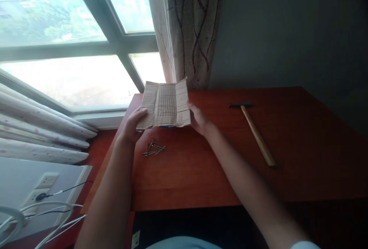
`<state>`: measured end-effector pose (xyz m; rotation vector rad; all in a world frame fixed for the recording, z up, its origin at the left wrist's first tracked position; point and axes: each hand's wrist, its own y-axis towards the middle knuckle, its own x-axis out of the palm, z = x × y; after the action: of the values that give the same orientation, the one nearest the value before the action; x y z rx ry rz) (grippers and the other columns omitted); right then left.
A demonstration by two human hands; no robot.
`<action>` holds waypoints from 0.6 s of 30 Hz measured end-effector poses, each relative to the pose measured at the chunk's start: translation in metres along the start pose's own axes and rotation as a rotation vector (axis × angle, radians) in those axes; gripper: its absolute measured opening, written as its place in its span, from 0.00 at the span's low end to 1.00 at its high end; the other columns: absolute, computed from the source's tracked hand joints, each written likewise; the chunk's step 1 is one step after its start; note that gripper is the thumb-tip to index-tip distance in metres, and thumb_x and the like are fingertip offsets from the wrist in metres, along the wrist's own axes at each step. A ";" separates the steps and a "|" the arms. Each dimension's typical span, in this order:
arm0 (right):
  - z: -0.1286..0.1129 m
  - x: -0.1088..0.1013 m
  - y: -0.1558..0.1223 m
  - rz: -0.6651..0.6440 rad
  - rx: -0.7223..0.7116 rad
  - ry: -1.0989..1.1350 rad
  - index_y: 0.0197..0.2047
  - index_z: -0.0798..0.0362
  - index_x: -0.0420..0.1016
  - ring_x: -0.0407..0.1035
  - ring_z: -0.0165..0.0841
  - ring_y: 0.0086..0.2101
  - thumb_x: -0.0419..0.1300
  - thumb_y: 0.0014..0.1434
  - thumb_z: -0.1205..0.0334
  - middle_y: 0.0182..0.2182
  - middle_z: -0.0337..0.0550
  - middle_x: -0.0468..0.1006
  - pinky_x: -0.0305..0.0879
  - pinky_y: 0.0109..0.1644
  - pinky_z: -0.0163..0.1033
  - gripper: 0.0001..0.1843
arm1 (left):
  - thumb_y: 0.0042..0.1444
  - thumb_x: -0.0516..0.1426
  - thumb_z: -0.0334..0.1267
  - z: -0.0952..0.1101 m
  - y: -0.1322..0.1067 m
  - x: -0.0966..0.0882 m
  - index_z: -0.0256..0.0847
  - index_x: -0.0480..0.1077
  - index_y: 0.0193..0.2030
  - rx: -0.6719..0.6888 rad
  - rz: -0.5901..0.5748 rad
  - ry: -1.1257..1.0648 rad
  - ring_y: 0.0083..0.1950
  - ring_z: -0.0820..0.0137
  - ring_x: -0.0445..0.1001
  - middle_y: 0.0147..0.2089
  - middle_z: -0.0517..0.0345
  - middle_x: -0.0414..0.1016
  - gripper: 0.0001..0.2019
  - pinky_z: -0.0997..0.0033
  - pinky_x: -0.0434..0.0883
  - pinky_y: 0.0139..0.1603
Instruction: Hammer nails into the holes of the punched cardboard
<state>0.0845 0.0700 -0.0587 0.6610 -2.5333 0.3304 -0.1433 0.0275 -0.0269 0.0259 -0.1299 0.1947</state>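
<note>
A creased piece of cardboard [166, 105], with rows of small holes in its middle panel, is held up over the far left part of the table. My left hand [133, 124] grips its left edge, thumb on top. At the right edge my right hand [197, 118] is closed on it too, the fingers hidden beneath. A bit of blue shows under the front edge of the cardboard. Just in front lies a small pile of nails [154, 148] on the tabletop. To the right rests a hammer [257, 134] with a wooden handle, its dark head pointing away from me.
The reddish-brown wooden table [186, 180] stands by a window [69, 76] on the left. A patterned curtain [191, 27] hangs behind it. Low on the left wall are a socket with a plug [41, 196] and several white cables [61, 218].
</note>
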 end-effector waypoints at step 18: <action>-0.044 -0.077 -0.150 0.419 0.037 -0.074 0.48 0.50 0.83 0.77 0.48 0.53 0.65 0.60 0.48 0.44 0.47 0.87 0.75 0.56 0.51 0.18 | 0.50 0.68 0.40 -0.034 -0.070 0.118 0.39 0.74 0.52 -0.288 -0.335 -0.186 0.58 0.54 0.75 0.52 0.51 0.81 0.22 0.62 0.70 0.57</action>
<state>0.2373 -0.0128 -0.0461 0.1490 -2.7310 0.5043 -0.0104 -0.0172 -0.0458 -0.2209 -0.3354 -0.1627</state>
